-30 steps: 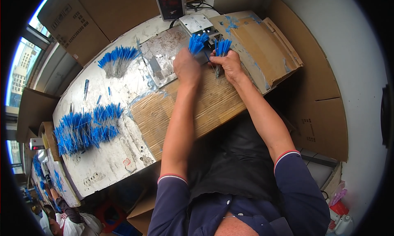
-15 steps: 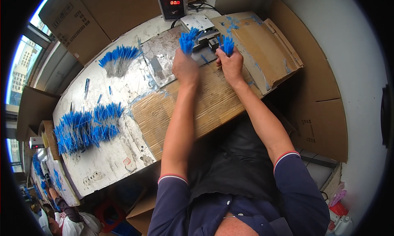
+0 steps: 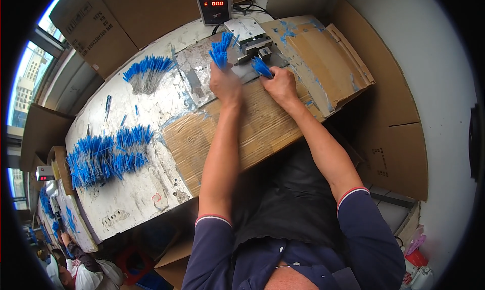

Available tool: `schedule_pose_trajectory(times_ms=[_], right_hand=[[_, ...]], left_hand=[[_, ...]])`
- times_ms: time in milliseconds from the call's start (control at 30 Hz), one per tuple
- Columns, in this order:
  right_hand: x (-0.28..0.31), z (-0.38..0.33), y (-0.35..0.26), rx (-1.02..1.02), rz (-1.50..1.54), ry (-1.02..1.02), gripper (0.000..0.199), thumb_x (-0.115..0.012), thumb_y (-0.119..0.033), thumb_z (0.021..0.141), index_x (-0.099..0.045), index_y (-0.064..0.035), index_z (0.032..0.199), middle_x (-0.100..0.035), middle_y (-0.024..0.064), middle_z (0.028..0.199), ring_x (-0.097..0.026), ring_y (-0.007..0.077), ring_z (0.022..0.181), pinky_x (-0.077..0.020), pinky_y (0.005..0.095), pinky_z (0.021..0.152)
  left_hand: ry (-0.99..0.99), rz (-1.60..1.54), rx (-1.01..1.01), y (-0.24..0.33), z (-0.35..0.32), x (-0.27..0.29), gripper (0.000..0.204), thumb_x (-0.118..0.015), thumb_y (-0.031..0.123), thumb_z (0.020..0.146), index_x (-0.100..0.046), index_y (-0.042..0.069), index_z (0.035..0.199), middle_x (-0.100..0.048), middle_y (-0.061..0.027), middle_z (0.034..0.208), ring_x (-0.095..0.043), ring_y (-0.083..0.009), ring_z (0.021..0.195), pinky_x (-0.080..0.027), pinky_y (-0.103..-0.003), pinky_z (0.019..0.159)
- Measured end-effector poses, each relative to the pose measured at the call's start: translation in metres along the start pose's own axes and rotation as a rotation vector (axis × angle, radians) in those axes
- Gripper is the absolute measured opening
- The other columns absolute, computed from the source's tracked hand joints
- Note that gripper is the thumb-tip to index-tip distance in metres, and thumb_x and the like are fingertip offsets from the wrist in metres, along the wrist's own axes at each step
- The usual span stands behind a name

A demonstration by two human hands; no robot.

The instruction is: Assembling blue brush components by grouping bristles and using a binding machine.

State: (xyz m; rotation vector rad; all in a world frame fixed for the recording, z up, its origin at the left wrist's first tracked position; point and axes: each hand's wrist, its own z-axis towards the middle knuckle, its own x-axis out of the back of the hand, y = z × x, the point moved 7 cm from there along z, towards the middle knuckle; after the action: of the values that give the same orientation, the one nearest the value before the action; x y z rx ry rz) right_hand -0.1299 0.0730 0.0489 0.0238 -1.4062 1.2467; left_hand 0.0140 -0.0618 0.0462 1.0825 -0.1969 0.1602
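Observation:
My left hand [image 3: 226, 88] is closed round a bunch of thin blue-ended strands [image 3: 220, 51], whose blue ends point up and away from me. A second, smaller bunch of blue-ended strands [image 3: 261, 68] is in my right hand [image 3: 281, 85], closed on it and tilted toward the left. Just beyond the right hand's bunch stands a small metal machine [image 3: 254, 46] with a dark block at its front. Both hands are over the near edge of the machine's metal plate [image 3: 201, 90]. Fingers of the left hand are partly blurred.
Heaps of blue-ended strands [image 3: 144, 73] lie on the worn white table [image 3: 151, 184], with a larger pile at near left. A pen [image 3: 107, 107] lies between them. Flattened cardboard [image 3: 222, 138] covers the near edge; a box with red digits [image 3: 214, 6] stands behind. Another person [image 3: 96, 272] sits far left.
My right hand has shifted slightly left, and its bunch has tipped from upright toward the left. My left hand and its bunch have moved a little left, away from the machine.

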Motion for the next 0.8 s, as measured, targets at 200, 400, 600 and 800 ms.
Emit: schedule_pose_trajectory(times_ms=[200, 400, 600, 800], right_hand=[[-0.008, 0.029, 0.045, -0.277, 0.458, 0.054, 0.021, -0.082, -0.022, 0.07, -0.074, -0.003, 0.075, -0.068, 0.0076, 0.065, -0.062, 0.0146, 0.061, -0.0496, 0.0349, 0.063], [-0.019, 0.038, 0.045, -0.299, 0.537, 0.058, 0.018, -0.081, -0.02, 0.069, -0.073, -0.0035, 0.072, -0.066, 0.006, 0.063, -0.058, 0.0126, 0.06, -0.0476, 0.034, 0.061], [-0.017, 0.039, 0.044, -0.306, 0.575, 0.085, 0.019, -0.081, -0.018, 0.07, -0.071, -0.0024, 0.07, -0.065, 0.0038, 0.064, -0.056, 0.0121, 0.059, -0.0467, 0.0328, 0.06], [-0.014, 0.026, 0.029, -0.398, 0.861, -0.158, 0.019, -0.076, -0.01, 0.083, -0.069, 0.002, 0.097, -0.066, 0.0035, 0.079, -0.056, 0.009, 0.062, -0.0438, 0.0234, 0.054]], left_hand=[[-0.018, 0.02, 0.0, 0.002, -0.001, -0.004, 0.009, -0.062, 0.004, 0.092, -0.064, 0.006, 0.101, -0.073, -0.0086, 0.081, -0.072, -0.0269, 0.075, -0.053, -0.04, 0.069], [-0.024, 0.012, 0.001, 0.0, 0.0, -0.002, 0.008, -0.062, 0.005, 0.093, -0.063, 0.007, 0.1, -0.074, -0.0088, 0.082, -0.072, -0.0272, 0.075, -0.053, -0.039, 0.069], [0.015, 0.077, -0.04, 0.004, 0.0, -0.004, 0.008, -0.063, 0.009, 0.093, -0.063, 0.006, 0.101, -0.071, -0.0133, 0.083, -0.069, -0.0345, 0.076, -0.051, -0.044, 0.069], [-0.024, 0.195, -0.166, 0.014, -0.003, -0.006, 0.012, -0.056, 0.015, 0.095, -0.06, 0.004, 0.095, -0.066, -0.0191, 0.086, -0.063, -0.0418, 0.082, -0.047, -0.053, 0.074]])
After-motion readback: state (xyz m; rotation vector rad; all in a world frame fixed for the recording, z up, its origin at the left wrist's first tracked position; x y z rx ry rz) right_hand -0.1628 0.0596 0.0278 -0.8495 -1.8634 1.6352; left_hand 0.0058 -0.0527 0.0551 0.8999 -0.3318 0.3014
